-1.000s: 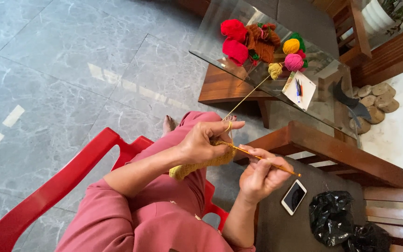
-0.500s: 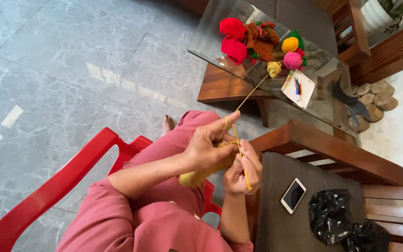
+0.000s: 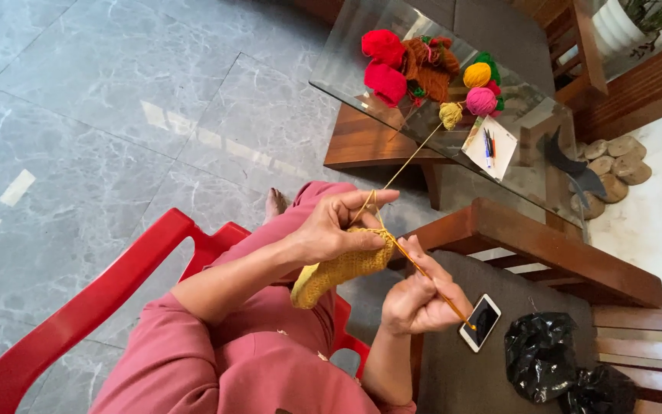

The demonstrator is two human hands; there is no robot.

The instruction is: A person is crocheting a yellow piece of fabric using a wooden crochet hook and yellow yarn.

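My left hand (image 3: 335, 226) pinches a mustard-yellow crocheted piece (image 3: 339, 272) that hangs below it, with the yarn strand (image 3: 408, 165) looped over my raised forefinger. My right hand (image 3: 419, 295) grips a thin orange crochet hook (image 3: 430, 280), whose tip enters the top edge of the piece beside my left thumb. The strand runs up to a small mustard yarn ball (image 3: 450, 115) on the glass table (image 3: 346, 54).
Red, brown, yellow, pink and green yarn balls (image 3: 423, 65) lie on the glass table beside a white card with pens (image 3: 490, 146). A smartphone (image 3: 480, 322) and black plastic bags (image 3: 542, 356) rest on the grey-cushioned wooden seat to my right. I sit on a red plastic chair (image 3: 78, 314).
My right hand drew in close to the left with the hook upright, then pulled back down and right, so the hook slants again. My left hand stays on the piece.
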